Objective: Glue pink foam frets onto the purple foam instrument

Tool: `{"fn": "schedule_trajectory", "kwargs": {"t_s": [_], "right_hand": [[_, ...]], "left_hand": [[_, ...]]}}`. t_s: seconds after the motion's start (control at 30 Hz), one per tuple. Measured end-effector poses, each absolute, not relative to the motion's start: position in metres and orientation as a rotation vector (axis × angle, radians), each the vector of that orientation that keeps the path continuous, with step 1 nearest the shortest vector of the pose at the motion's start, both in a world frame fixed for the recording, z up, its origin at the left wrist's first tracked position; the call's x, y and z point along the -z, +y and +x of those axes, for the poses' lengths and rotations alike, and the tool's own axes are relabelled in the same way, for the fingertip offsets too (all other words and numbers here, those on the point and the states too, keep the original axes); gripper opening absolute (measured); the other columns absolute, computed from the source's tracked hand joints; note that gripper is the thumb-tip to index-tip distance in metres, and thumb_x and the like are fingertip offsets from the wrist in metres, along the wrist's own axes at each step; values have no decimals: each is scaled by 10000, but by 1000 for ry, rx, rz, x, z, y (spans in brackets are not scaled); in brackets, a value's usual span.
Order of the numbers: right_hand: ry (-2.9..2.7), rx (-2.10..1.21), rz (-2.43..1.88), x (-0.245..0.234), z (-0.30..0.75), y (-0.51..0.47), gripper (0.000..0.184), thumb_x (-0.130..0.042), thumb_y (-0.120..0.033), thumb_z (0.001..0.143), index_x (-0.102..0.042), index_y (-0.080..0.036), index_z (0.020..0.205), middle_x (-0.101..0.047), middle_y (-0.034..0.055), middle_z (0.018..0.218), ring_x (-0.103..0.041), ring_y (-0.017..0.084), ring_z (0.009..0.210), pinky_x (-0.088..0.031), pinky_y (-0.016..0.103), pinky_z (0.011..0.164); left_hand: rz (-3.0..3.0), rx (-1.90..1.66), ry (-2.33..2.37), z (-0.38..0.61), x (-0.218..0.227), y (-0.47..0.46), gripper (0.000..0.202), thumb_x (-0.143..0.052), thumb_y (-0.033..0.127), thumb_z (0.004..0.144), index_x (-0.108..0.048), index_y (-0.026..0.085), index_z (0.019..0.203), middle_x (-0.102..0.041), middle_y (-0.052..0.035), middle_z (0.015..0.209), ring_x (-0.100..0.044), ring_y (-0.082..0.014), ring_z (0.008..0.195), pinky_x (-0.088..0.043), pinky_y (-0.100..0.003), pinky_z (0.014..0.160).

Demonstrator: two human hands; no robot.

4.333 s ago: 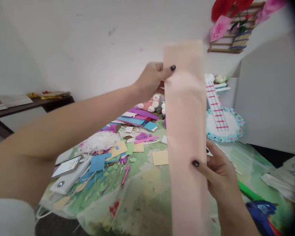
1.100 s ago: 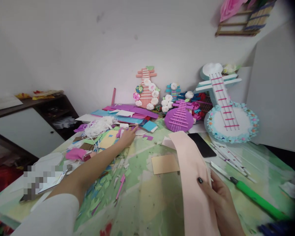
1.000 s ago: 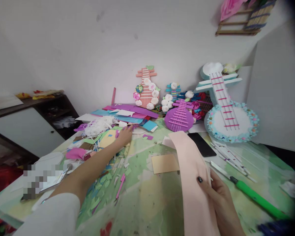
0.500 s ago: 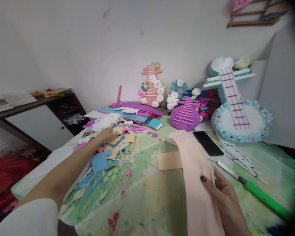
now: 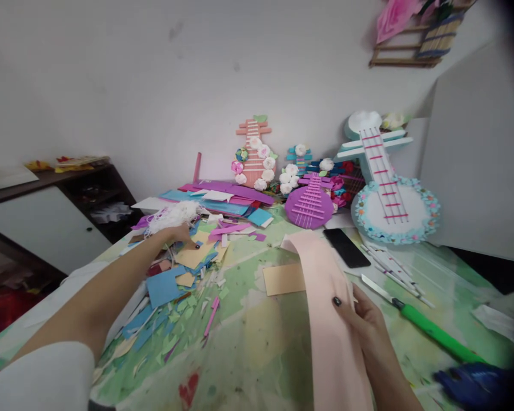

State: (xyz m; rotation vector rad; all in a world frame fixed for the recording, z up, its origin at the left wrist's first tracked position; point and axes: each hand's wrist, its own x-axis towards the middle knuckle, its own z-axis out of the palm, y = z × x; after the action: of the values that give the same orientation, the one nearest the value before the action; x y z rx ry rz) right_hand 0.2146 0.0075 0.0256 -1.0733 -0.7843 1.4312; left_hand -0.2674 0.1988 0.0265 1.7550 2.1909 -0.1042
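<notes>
My right hand is closed on a long pale pink paper strip, thumb on its front face and fingers mostly hidden behind. The strip's far end curls over, and it overlaps a small tan card lying on the table. My left hand reaches far into a heap of paper scraps. Its thumb presses on a tan paper piece, the other fingers partly hidden. Around it lie a blue paper piece, magenta strips and a tangle of white shredded paper.
A black phone, a green-handled craft knife with its blade out and thin paper rolls lie at right. Lute-shaped paper models in purple, pink and white-blue lean along the wall. A cabinet stands left.
The view has swung slightly right. My left thumb, over blue scraps before, now rests on a tan piece that has shifted. My right hand keeps its hold on the pink strip.
</notes>
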Motion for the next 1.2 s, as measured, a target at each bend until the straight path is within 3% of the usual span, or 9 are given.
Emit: {"fn": "schedule_trajectory", "kwargs": {"t_s": [0.07,0.17,0.33,0.53,0.63,0.83,1.0,1.1,1.2], "right_hand": [[-774,-1443,-1069,-26,215,7,658,-798,-358,620,-572,-241,1227,-733,80,994,-704,239,690,-540,292,571],[-782,-1457,-1067,-27,215,7,640,-797,-352,627,-575,-237,1216,-735,79,988,-703,232,682,-541,288,578],[-768,-1457,-1066,-28,215,6,601,-792,-358,633,-586,-234,1184,-729,83,1010,-705,237,697,-540,280,559],[-774,-1430,-1085,-28,213,6,602,-798,-369,615,-610,-224,1168,-734,84,982,-704,270,764,-547,300,577],[-757,-1435,-1080,-29,213,5,605,-796,-367,620,-600,-224,1174,-732,84,986,-705,262,750,-551,297,578],[-762,-1430,-1105,-30,214,4,622,-800,-373,618,-590,-222,1184,-727,89,1012,-705,265,765,-560,309,617],[-768,-1448,-1099,-29,215,4,597,-796,-368,633,-592,-231,1177,-731,80,1007,-706,259,761,-549,284,585],[-780,-1432,-1105,-29,214,4,609,-794,-392,630,-595,-227,1181,-727,91,1020,-706,277,767,-546,293,555],[-781,-1453,-1079,-29,214,4,626,-787,-392,636,-582,-230,1205,-720,96,1043,-706,283,784,-555,307,570]], "left_hand": [[1740,196,2167,-261,-25,198,844,-807,550,339,-648,90,1029,-640,-206,1127,-591,-376,1043,-504,-344,780],[1727,326,2104,-250,-24,194,732,-807,549,282,-689,111,857,-695,-173,971,-639,-344,902,-508,-330,725],[1746,385,2096,-236,-23,180,558,-774,566,353,-677,147,707,-704,-124,791,-647,-316,804,-502,-321,664],[1791,374,2195,-212,-26,163,708,-763,566,377,-659,124,920,-665,-201,1008,-596,-390,996,-512,-355,712],[1839,362,2150,-197,-24,150,803,-761,583,371,-634,140,1028,-620,-202,1137,-598,-371,1008,-516,-357,744],[1978,335,2076,-177,-14,121,921,-783,539,353,-569,164,1167,-414,-189,1406,-469,-373,1222,-437,-353,944],[1842,389,2223,-178,-18,118,888,-764,610,338,-607,122,1062,-547,-261,1231,-504,-455,1142,-441,-462,894],[1771,382,2262,-179,-23,123,830,-759,609,353,-612,139,1020,-632,-219,1093,-557,-425,1067,-459,-444,855],[1739,325,2300,-178,-25,128,864,-773,583,331,-591,146,1054,-613,-203,1132,-553,-414,1073,-456,-434,865]]}}
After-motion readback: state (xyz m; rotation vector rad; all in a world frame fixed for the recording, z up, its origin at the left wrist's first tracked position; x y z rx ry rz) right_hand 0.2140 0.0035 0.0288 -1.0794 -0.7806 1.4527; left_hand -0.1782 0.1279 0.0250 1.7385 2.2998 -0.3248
